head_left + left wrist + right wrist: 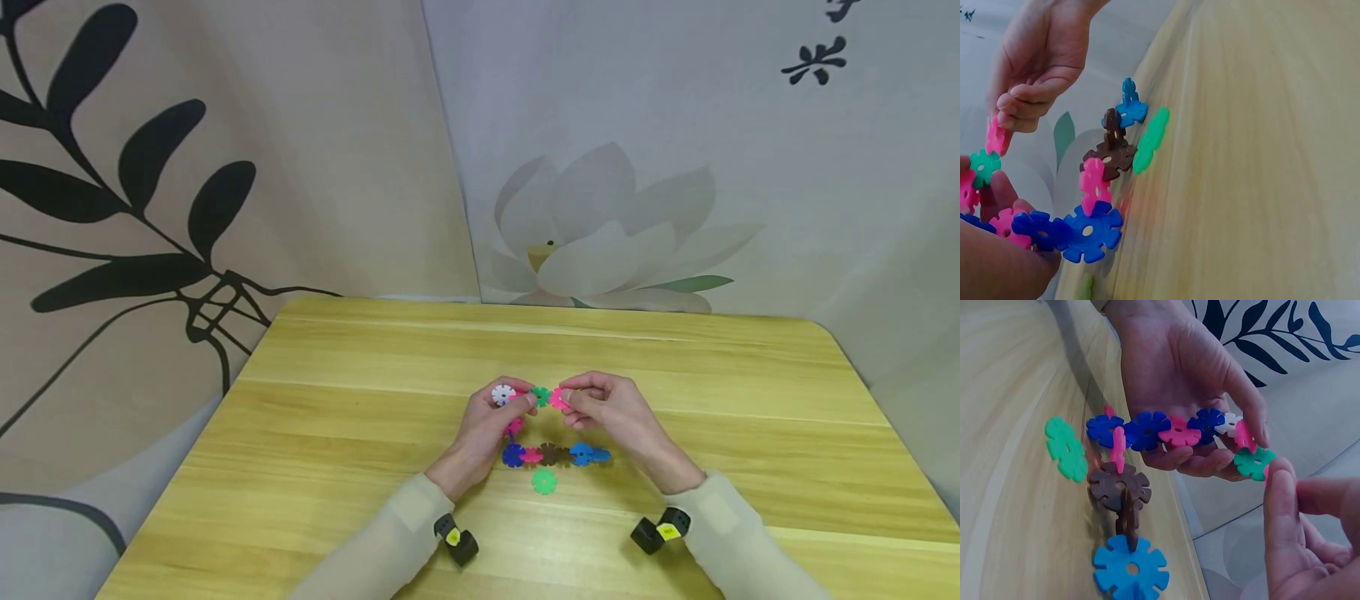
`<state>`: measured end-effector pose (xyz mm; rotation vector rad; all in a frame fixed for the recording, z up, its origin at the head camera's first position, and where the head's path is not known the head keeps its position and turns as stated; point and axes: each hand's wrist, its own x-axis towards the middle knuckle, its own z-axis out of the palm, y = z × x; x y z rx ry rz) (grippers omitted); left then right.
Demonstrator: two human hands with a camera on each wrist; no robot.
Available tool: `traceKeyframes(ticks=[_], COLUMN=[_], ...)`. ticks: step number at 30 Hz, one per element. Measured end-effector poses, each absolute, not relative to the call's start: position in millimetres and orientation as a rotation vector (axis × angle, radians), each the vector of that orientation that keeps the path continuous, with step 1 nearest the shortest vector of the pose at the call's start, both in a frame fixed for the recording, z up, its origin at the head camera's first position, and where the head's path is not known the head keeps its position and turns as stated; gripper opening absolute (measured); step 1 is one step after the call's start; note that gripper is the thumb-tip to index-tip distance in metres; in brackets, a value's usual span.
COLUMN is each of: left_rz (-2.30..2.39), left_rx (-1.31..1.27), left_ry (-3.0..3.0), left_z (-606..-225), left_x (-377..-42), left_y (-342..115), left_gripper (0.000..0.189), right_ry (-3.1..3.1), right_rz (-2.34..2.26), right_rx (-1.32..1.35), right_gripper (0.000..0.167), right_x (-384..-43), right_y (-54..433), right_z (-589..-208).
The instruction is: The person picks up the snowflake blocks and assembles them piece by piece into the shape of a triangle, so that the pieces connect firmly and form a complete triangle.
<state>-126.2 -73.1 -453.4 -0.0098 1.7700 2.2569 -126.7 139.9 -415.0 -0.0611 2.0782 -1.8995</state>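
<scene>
A chain of interlocking plastic snowflake discs bends around in front of me. My left hand (pixel 477 427) grips its upper stretch, with the thumb by a green disc (pixel 1252 464) and a pink one. A white disc (pixel 503 395) and dark blue discs (pixel 1148 431) lie along its fingers. Between thumb and fingertips, my right hand (pixel 617 410) pinches a pink disc (pixel 995 134) joined to the green one. The lower stretch runs through a pink disc (pixel 531 455), brown discs (pixel 1119 485) and light blue discs (pixel 1131 567). The right fingertips partly hide their pink disc.
One loose green disc (pixel 544 481) lies on the wooden table (pixel 337 467), just nearer to me than the chain. Behind the table's far edge stands a backdrop (pixel 360 167) printed with leaves and a lotus. A small black camera (pixel 459 540) is strapped to each wrist.
</scene>
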Motion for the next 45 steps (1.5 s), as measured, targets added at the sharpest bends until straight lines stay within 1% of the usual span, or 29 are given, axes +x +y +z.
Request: traceKeyframes(ticks=[9, 16, 20, 25, 28, 31, 35, 37, 41, 45], left_rz=[2.316, 2.334, 2.324, 2.311, 2.289, 2.277, 2.270, 2.266, 2.265, 2.269], left_rx=[-0.042, -0.020, -0.005, 0.020, 0.024, 0.026, 0.019, 0.009, -0.014, -0.011], left_ry=[1.697, 1.681, 1.654, 1.642, 1.663, 1.679, 1.712, 1.717, 1.705, 1.695], left_z=[-452, -453, -452, -450, -451, -453, -455, -456, -456, -455], left_x=[-126, -126, -126, -127, -127, -127, -128, -128, -128, -128], left_y=[-70, -68, -69, -70, -72, -75, -76, -77, -78, -79], left_gripper=[0.007, 0.011, 0.006, 0.005, 0.005, 0.005, 0.011, 0.014, 0.018, 0.019], right_ry=[2.072, 2.023, 2.022, 2.027, 2.042, 2.079, 2.188, 2.261, 2.391, 2.481], right_rz=[-1.933, -1.967, -1.962, -1.959, -1.929, -1.885, -1.821, -1.786, -1.744, -1.686], right_rx=[-0.044, -0.044, -0.044, -0.033, -0.053, -0.102, -0.156, -0.168, -0.212, -0.269], right_gripper=[0.030, 0.028, 0.028, 0.027, 0.030, 0.039, 0.053, 0.054, 0.045, 0.029], right_x=[-125, -126, -126, -126, -125, -124, -121, -119, -113, -105], right_y=[135, 136, 135, 134, 134, 136, 140, 142, 147, 150], right_z=[-411, -412, -412, -412, -414, -416, -416, -414, -411, -410])
